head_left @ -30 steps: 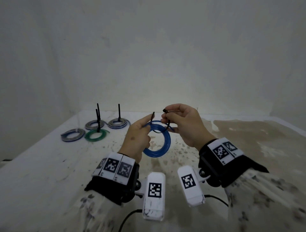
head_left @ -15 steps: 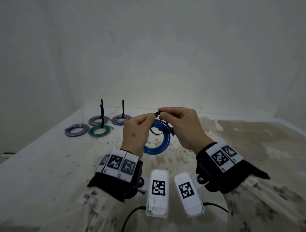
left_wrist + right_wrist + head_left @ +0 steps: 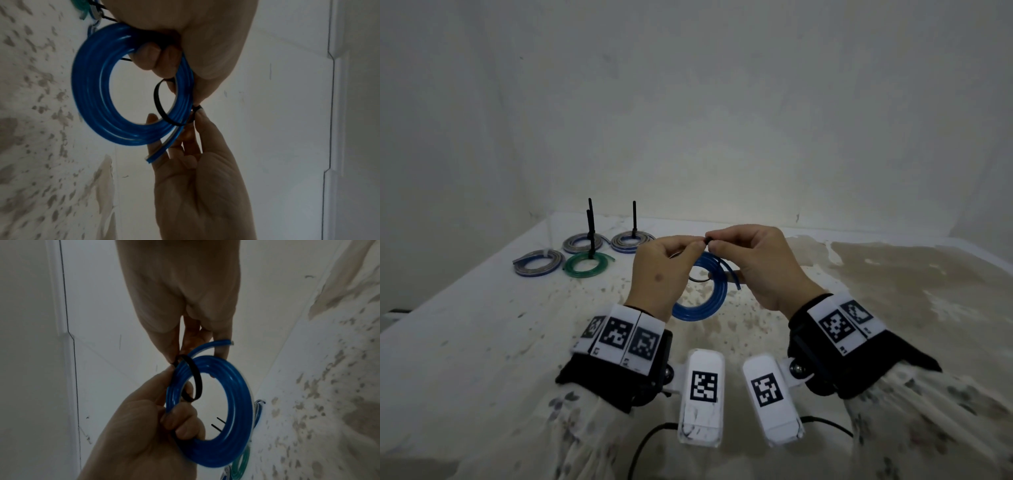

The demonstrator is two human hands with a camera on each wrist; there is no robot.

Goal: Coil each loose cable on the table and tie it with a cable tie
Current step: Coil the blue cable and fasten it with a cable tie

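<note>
I hold a blue cable coil (image 3: pixel 705 301) upright above the table, between both hands. My left hand (image 3: pixel 688 247) has its lower fingers curled round the coil's top left and pinches one end of a black cable tie (image 3: pixel 707 239). My right hand (image 3: pixel 722 245) pinches the tie's head, fingertip to fingertip with the left. In the left wrist view the black cable tie (image 3: pixel 158 100) makes a loose loop around the strands of the blue coil (image 3: pixel 92 97). The right wrist view shows the same tie loop (image 3: pixel 195 378) across the blue coil (image 3: pixel 240 402). A loose cable end (image 3: pixel 732 274) sticks out by my right hand.
Several tied coils lie at the table's back left: a green coil (image 3: pixel 585 265) and grey-blue coils (image 3: pixel 537 262) (image 3: pixel 631 241), black tie tails standing upright. The white table (image 3: pixel 482 342) is stained brown on the right. Walls close off the back and left.
A second ago the tie's two ends stood apart, one in each hand. My hands have come together and the ends now meet at my fingertips, making a loop around the coil.
</note>
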